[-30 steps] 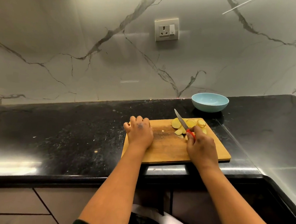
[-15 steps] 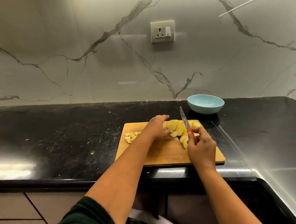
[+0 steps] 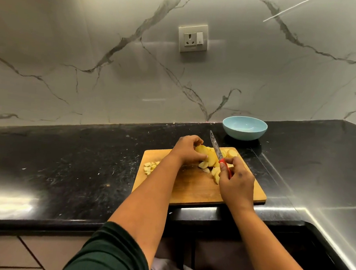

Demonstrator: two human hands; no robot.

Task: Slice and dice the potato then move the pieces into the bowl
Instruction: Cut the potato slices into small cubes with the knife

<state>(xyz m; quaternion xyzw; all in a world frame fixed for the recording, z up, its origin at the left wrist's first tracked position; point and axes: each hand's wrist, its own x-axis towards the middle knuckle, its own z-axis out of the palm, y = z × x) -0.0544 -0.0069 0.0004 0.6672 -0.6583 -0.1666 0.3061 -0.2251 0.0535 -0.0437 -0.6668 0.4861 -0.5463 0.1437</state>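
A wooden cutting board (image 3: pixel 192 188) lies on the black counter. Several yellow potato slices (image 3: pixel 212 158) are heaped at its far right. My left hand (image 3: pixel 187 149) pinches one slice at the left of that heap. My right hand (image 3: pixel 236 181) grips a red-handled knife (image 3: pixel 216 147), with the blade pointing away over the slices. A small pile of diced potato (image 3: pixel 150 167) sits at the board's left edge. The pale blue bowl (image 3: pixel 244 128) stands empty behind the board.
The black counter (image 3: pixel 65 165) turns a corner at the right, where it looks steel grey (image 3: pixel 327 187). A marble wall with a power socket (image 3: pixel 192 39) rises behind. Cabinet fronts (image 3: pixel 6 251) lie below the counter edge.
My left hand left the board's left edge, uncovering the diced pile, and crossed right to take hold of a slice. The knife blade has tilted more upright.
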